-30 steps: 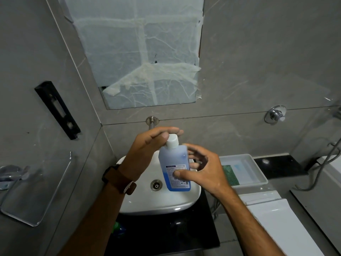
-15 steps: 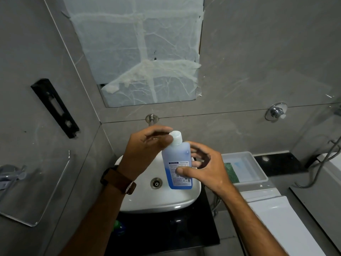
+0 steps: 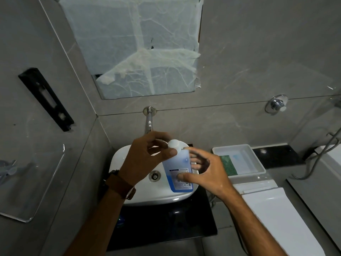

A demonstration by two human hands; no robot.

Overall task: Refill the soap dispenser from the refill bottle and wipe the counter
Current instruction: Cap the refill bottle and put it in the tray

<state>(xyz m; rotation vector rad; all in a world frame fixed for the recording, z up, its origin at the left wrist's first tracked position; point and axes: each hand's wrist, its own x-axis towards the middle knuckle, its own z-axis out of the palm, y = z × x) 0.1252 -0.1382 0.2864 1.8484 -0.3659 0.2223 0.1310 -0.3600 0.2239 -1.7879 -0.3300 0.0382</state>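
Note:
A clear bottle of blue liquid [image 3: 180, 169] with a white label is held upright over the white basin [image 3: 140, 194]. My right hand [image 3: 204, 172] grips its body, thumb across the label and fingers behind. My left hand [image 3: 147, 159], with a brown watch strap at the wrist, pinches the bottle's white cap [image 3: 174, 145] between thumb and fingertips. The cap sits on the bottle's neck, tilted toward me. The liquid fills roughly the lower half. No soap dispenser can be told apart in view.
A wall tap [image 3: 149, 119] juts out above the basin, which rests on a black counter [image 3: 166, 226]. To the right, a white tray [image 3: 249, 161] holds a green scouring pad [image 3: 228, 165]. A white toilet lid [image 3: 282, 218], a wall valve [image 3: 276, 105] and a hose [image 3: 321, 154] lie further right.
The bottle has shifted slightly right and tilted its top toward me. My left fingers have closed around the cap from resting above it.

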